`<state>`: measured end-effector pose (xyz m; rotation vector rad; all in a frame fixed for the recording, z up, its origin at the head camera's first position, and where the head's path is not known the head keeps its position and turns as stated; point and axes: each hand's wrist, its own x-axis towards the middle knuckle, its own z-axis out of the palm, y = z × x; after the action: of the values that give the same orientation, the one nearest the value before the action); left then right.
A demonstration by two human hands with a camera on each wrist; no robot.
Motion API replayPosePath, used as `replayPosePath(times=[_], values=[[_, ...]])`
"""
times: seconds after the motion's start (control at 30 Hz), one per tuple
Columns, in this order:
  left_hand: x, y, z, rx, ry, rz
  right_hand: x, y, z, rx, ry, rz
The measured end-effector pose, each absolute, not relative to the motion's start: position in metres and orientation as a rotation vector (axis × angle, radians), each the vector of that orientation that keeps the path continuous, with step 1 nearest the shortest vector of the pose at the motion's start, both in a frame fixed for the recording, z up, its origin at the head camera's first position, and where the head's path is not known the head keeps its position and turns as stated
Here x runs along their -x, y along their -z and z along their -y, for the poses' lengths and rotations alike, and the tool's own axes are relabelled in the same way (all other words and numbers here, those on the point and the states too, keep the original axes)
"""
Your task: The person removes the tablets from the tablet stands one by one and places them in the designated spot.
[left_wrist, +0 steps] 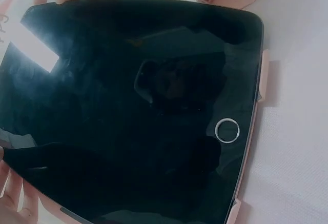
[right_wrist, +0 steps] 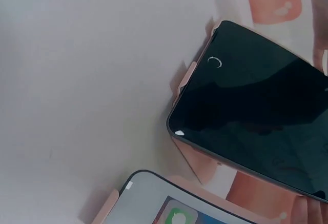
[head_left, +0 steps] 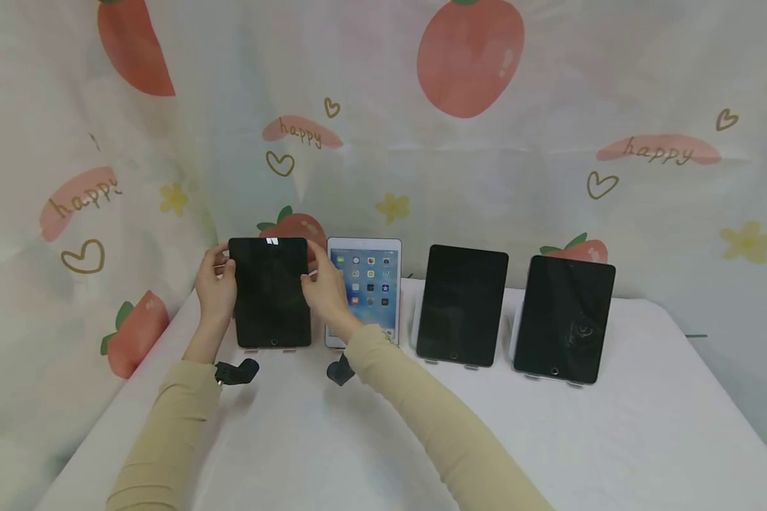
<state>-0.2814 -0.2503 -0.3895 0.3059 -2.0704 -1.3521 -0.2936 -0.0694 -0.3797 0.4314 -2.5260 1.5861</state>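
Note:
A black-screened tablet [head_left: 272, 298] with a round home button leans on a pink stand [right_wrist: 197, 160] at the left of the row. My left hand [head_left: 217, 294] holds its left edge, thumb at the front and fingers reaching behind. On the opposite edge, my right hand [head_left: 326, 287] grips it in the same way, higher than the middle. The stand's small lips [left_wrist: 264, 75] support the tablet's bottom edge. Close beside my right hand is a white tablet [head_left: 381, 277] with its lit home screen of app icons, partly covered by that hand and wrist.
Two more dark tablets, one right of centre [head_left: 463, 305] and one farther right [head_left: 564, 319], lean on stands. All stand on a white-covered table [head_left: 332, 454]. A printed strawberry curtain [head_left: 511, 184] hangs close behind and along the left. Black wrist cameras [head_left: 236, 372] sit beneath both wrists.

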Motion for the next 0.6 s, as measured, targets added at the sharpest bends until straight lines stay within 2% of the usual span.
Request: replayPosePath(times=[0.23, 0.6], values=[[0.2811, 0.3876, 0.2508, -0.339, 1.384, 2.050, 0.2934, 0.3820, 0.0725, -0.361, -1.596, 2.493], [0.2769, 0.3845, 0.2553, -0.302, 1.441, 2.024, 0.2888, 0.3780, 0.0714, -0.394, -1.596, 2.487]])
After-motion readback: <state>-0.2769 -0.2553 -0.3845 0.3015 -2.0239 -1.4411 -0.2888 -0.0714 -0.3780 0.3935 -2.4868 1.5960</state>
